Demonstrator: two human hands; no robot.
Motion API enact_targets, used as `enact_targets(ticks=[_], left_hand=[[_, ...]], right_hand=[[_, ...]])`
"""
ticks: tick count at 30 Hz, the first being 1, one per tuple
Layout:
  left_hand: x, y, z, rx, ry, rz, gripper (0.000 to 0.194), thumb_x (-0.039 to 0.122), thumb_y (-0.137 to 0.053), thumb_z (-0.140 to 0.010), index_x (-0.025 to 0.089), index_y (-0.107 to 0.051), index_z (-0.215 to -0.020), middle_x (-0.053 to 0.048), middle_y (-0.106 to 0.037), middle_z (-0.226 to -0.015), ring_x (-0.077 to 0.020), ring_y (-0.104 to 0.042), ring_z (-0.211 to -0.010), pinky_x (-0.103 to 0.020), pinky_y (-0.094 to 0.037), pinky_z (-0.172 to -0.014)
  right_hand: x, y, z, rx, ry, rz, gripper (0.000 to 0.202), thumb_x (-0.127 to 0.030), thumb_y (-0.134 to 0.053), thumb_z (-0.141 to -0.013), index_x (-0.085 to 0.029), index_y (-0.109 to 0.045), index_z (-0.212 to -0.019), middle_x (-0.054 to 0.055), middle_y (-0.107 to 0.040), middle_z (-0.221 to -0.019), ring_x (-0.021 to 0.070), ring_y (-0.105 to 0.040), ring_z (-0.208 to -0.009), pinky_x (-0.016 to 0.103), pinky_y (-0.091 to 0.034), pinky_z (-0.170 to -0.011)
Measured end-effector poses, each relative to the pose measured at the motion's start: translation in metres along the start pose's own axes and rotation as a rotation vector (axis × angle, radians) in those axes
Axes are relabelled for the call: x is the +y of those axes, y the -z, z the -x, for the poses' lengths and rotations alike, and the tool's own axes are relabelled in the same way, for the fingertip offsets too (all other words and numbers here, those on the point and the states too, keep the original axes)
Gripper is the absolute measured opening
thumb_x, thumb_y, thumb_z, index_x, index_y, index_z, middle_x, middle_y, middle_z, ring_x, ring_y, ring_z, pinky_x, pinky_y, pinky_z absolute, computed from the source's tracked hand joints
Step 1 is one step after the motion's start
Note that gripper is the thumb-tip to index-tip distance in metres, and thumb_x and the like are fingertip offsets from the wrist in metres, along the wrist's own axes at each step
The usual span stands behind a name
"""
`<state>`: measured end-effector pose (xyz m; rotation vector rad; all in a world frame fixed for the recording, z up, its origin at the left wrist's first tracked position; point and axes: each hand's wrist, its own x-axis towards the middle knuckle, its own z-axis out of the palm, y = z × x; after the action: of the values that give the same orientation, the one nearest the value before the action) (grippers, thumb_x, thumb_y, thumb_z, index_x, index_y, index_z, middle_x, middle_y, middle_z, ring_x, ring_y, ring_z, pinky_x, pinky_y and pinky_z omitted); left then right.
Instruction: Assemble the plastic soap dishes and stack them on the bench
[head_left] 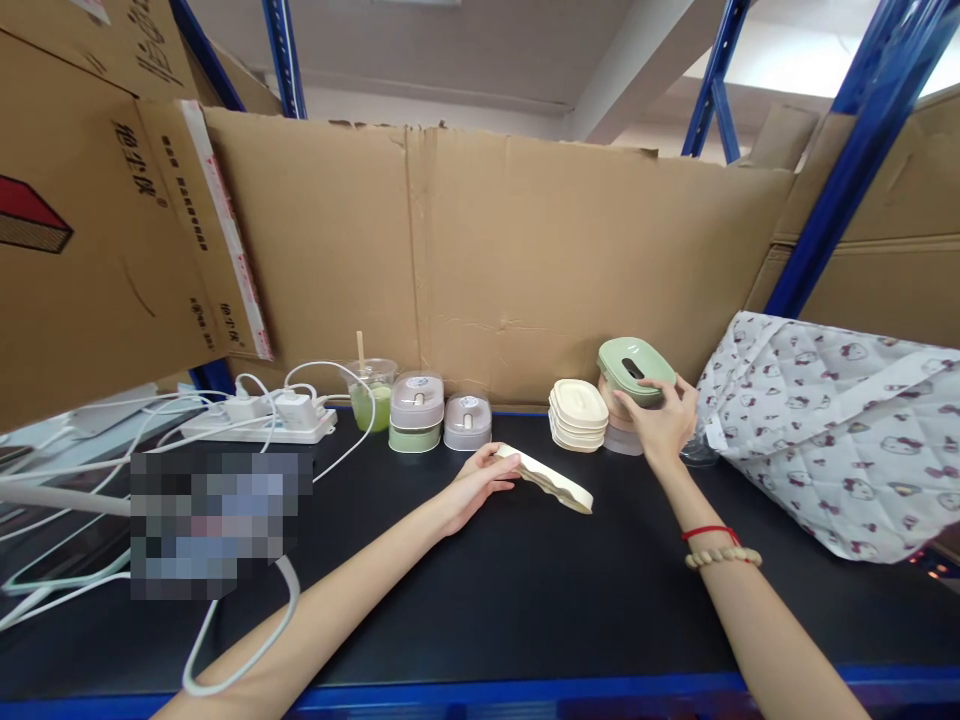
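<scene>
One cream wavy-edged piece, pinched in the left hand over the tabletop, slanted lengthwise toward the front-right corner, well apart from the right hand, which gripped a green container near the back edge.

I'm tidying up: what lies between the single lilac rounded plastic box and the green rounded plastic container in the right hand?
In the head view, a stack of cream squarish pieces stands between the lilac box and green container, nearer the container.

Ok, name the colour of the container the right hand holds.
The container is mostly green, seen best in head view.
</scene>
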<state>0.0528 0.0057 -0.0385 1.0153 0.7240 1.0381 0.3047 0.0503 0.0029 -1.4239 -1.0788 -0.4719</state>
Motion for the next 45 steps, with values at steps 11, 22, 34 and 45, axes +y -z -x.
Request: enact_targets(ticks=[11, 22, 34, 45], left_hand=[[-0.001, -0.001, -0.001, -0.021, -0.001, 0.008, 0.045, 0.039, -0.084, -0.049, 0.019, -0.055, -0.076, 0.0, -0.063, -0.075, -0.0159, -0.062, -0.081, -0.028, -0.041, -0.077], [-0.003, 0.002, -0.005, -0.025, 0.004, 0.003, 0.051, 0.043, -0.085, -0.043, 0.02, -0.055, -0.077, 0.001, -0.064, -0.075, -0.0142, -0.061, -0.078, -0.026, -0.042, -0.075], [-0.003, 0.002, -0.005, -0.034, 0.001, -0.011, 0.051, 0.043, -0.085, -0.045, 0.02, -0.055, -0.079, 0.001, -0.063, -0.077, -0.0149, -0.061, -0.079, -0.028, -0.042, -0.077], [-0.003, 0.001, -0.004, -0.02, -0.001, -0.003, 0.044, 0.038, -0.084, -0.05, 0.019, -0.056, -0.077, 0.0, -0.063, -0.076, -0.0161, -0.062, -0.079, -0.029, -0.042, -0.078]], right_hand=[[-0.012, -0.002, -0.01, 0.003, -0.058, 0.034, 0.034, -0.047, -0.071, -0.057, -0.019, -0.062, -0.075, 0.009, -0.044, -0.095, 0.0292, -0.046, -0.095, 0.047, -0.038, -0.085], [-0.025, -0.003, -0.008, -0.005, -0.152, 0.037, 0.032, -0.045, -0.071, -0.058, -0.019, -0.061, -0.076, 0.009, -0.042, -0.1, 0.0296, -0.041, -0.101, 0.048, -0.034, -0.088], [-0.022, -0.003, -0.009, 0.016, -0.148, 0.03, 0.03, -0.037, -0.074, -0.056, -0.019, -0.061, -0.076, 0.008, -0.044, -0.099, 0.0275, -0.043, -0.1, 0.046, -0.034, -0.09], [-0.01, -0.008, -0.005, 0.028, -0.043, 0.082, 0.037, -0.05, -0.066, -0.062, -0.02, -0.063, -0.082, 0.011, -0.046, -0.104, 0.0284, -0.043, -0.1, 0.047, -0.034, -0.088]])
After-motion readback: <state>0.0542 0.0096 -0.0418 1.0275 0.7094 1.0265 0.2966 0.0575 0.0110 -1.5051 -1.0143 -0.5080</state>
